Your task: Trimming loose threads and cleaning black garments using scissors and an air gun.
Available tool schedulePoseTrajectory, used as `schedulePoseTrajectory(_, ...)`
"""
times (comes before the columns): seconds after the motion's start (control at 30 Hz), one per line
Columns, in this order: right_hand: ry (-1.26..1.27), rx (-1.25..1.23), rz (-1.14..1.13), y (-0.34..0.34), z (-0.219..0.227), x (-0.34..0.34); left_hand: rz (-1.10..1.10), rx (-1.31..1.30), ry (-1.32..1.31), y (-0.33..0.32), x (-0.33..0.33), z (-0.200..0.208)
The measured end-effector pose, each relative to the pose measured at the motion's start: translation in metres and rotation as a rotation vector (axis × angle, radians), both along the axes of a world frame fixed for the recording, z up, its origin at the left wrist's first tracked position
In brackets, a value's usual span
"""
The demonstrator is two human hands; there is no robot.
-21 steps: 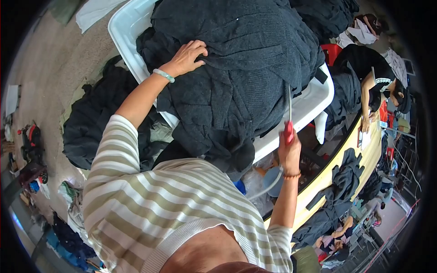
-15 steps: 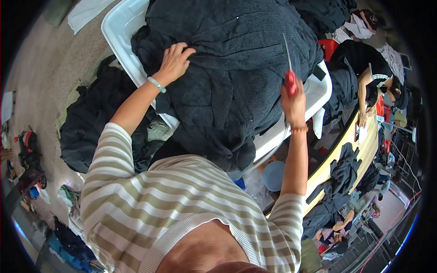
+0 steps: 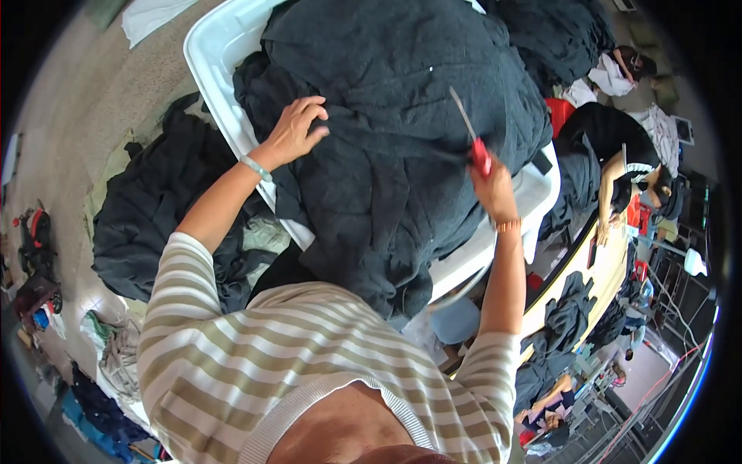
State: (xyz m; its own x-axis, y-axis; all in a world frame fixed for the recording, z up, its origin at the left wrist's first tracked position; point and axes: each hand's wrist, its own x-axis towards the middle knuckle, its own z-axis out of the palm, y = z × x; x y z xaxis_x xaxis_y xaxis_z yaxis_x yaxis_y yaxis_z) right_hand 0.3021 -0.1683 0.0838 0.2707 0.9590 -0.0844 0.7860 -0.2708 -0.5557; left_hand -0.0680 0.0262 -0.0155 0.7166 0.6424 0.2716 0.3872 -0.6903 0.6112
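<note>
A big heap of dark grey knit cloth fills a white plastic tub in front of me. My left hand is over the heap's left side, its fingers bent and the thumb apart, with nothing seen between them. My right hand is closed round a red-handled tool with a long, thin metal blade. The blade points up and to the left over the cloth; whether its tip touches the fabric I cannot tell.
More dark cloth lies on the floor left of the tub, and another dark pile is beyond it. At right, a person in black leans at a pale wooden table. A blue-grey container stands below my right forearm.
My left hand has moved slightly down and left, its thumb now farther from the fingers. The tool in my right hand has tipped leftward and lower.
</note>
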Motion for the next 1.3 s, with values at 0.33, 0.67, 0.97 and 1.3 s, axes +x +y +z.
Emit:
schedulePoseTrajectory(0.33,0.452,-0.119,-0.198,-0.108,0.101,-0.050,-0.088,0.058,0.137,0.013,0.027,-0.009)
schedulePoseTrajectory(0.67,0.614,-0.216,-0.447,-0.197,0.132,-0.029,-0.145,-0.519,-0.104,-0.081,-0.012,0.125)
schedulePoseTrajectory(0.97,0.712,-0.534,-0.614,-0.331,0.096,-0.050,-0.572,-0.788,0.337,-0.230,-0.025,0.091)
schedulePoseTrajectory(1.3,0.455,-0.328,-0.325,-0.254,0.051,-0.032,-0.586,-1.290,0.130,-0.208,-0.045,0.049)
